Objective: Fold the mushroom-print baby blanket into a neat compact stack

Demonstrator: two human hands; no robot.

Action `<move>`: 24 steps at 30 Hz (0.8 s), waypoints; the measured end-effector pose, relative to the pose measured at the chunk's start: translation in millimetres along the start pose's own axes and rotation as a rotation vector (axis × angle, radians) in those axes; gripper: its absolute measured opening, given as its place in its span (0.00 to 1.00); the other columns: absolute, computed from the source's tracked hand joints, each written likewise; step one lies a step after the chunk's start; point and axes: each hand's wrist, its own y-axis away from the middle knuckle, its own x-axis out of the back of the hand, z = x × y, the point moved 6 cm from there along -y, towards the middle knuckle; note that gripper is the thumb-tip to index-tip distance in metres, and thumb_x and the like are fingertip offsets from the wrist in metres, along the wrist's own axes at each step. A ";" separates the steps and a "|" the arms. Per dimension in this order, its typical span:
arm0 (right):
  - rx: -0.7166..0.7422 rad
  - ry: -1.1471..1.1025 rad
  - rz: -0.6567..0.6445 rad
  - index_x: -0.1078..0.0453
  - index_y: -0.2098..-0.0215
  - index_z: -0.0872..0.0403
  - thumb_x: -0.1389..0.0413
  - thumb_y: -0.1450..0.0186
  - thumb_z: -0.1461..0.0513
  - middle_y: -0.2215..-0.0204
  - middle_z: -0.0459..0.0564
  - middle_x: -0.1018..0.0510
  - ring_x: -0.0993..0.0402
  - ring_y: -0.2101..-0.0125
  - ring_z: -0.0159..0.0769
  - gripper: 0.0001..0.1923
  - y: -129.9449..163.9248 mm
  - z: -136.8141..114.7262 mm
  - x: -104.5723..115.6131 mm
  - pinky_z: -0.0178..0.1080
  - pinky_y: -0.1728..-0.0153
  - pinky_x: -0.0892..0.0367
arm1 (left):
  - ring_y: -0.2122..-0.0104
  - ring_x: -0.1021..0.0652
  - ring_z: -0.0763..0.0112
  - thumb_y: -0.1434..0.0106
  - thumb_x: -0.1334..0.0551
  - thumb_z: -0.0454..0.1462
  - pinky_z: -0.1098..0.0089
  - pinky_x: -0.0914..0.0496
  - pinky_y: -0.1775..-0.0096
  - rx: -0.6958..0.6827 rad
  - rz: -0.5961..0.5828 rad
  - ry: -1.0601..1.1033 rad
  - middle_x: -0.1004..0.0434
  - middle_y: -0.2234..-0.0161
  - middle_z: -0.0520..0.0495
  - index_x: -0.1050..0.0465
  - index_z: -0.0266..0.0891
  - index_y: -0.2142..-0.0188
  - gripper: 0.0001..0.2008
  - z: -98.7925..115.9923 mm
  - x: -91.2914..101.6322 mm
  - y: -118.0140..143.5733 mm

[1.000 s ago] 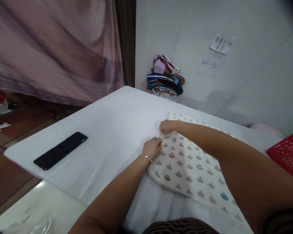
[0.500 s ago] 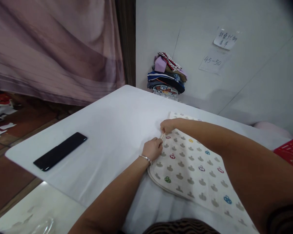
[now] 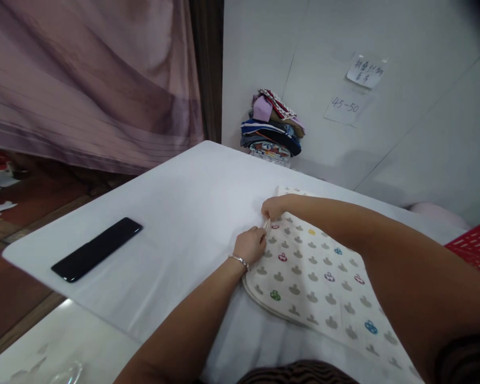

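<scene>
Pinching printed cloth (image 3: pixel 320 288), red basket (image 3: pixel 479 246) nearby

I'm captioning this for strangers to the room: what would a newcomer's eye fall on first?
Probably the patterned cloth right of centre, its edge pinched by the left hand and right hand. Next, the black phone-like slab toward the left of the white table, and the colourful stack of folded fabrics by the wall.
</scene>
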 end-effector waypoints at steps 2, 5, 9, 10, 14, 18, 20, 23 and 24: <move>-0.004 0.003 0.030 0.29 0.52 0.58 0.42 0.50 0.69 0.57 0.54 0.24 0.31 0.64 0.38 0.25 -1.3 1.0 2.3 0.35 0.68 0.39 | 0.61 0.26 0.69 0.38 0.48 0.37 0.70 0.35 0.60 0.011 0.004 0.009 0.26 0.59 0.49 0.30 0.44 0.59 0.11 -0.5 -0.2 -0.2; -0.020 0.000 0.032 0.28 0.53 0.58 0.42 0.50 0.69 0.57 0.54 0.24 0.31 0.65 0.39 0.24 -2.8 1.4 4.1 0.36 0.67 0.38 | 0.62 0.26 0.69 0.39 0.47 0.36 0.70 0.34 0.61 0.020 0.026 0.026 0.25 0.60 0.49 0.30 0.44 0.60 0.10 -0.9 1.0 -0.7; -0.024 -0.006 0.055 0.25 0.59 0.59 0.43 0.48 0.68 0.62 0.54 0.22 0.31 0.68 0.38 0.18 -4.0 2.9 6.2 0.37 0.69 0.39 | 0.63 0.25 0.68 0.40 0.46 0.35 0.70 0.35 0.63 0.054 0.072 0.078 0.23 0.63 0.50 0.29 0.44 0.62 0.09 -4.8 7.3 -2.7; -0.020 -0.008 0.072 0.26 0.58 0.58 0.43 0.48 0.68 0.61 0.54 0.22 0.31 0.67 0.39 0.18 -5.0 3.8 6.1 0.37 0.69 0.39 | 0.63 0.25 0.68 0.41 0.46 0.36 0.70 0.35 0.63 0.084 0.075 0.098 0.23 0.63 0.50 0.29 0.44 0.61 0.10 -7.7 8.7 -3.6; 0.006 -0.004 0.130 0.26 0.60 0.57 0.43 0.46 0.67 0.60 0.54 0.23 0.30 0.65 0.40 0.15 -12.4 6.9 -2.0 0.37 0.66 0.39 | 0.60 0.24 0.65 0.42 0.45 0.36 0.68 0.34 0.63 0.237 0.015 0.155 0.22 0.62 0.46 0.33 0.41 0.51 0.18 -21.5 8.0 -7.5; 0.024 0.014 0.210 0.27 0.61 0.54 0.45 0.44 0.67 0.60 0.53 0.23 0.29 0.61 0.40 0.12 -16.0 6.0 -11.1 0.37 0.62 0.39 | 0.57 0.24 0.62 0.42 0.47 0.37 0.67 0.34 0.61 0.262 -0.041 0.113 0.22 0.58 0.44 0.28 0.42 0.55 0.16 -23.2 5.9 -9.5; 0.026 0.023 0.243 0.28 0.61 0.53 0.46 0.43 0.67 0.59 0.51 0.22 0.28 0.60 0.39 0.12 -13.4 4.4 -12.4 0.37 0.60 0.39 | 0.58 0.24 0.61 0.39 0.49 0.39 0.67 0.33 0.62 0.251 -0.057 0.110 0.22 0.58 0.45 0.26 0.43 0.59 0.15 -21.8 6.2 -10.5; 0.017 0.040 0.280 0.28 0.62 0.52 0.46 0.43 0.68 0.59 0.50 0.22 0.28 0.59 0.37 0.11 -5.8 1.4 -9.4 0.37 0.57 0.40 | 0.59 0.23 0.59 0.35 0.56 0.46 0.66 0.33 0.63 0.255 -0.077 0.117 0.22 0.59 0.42 0.24 0.41 0.64 0.22 -20.6 7.9 -15.8; 0.012 0.043 0.289 0.28 0.62 0.52 0.46 0.42 0.68 0.59 0.50 0.22 0.28 0.59 0.37 0.11 -3.1 0.3 -7.6 0.37 0.56 0.41 | 0.59 0.23 0.59 0.34 0.57 0.48 0.66 0.33 0.63 0.257 -0.083 0.117 0.22 0.60 0.41 0.24 0.40 0.65 0.25 -20.0 8.5 -19.0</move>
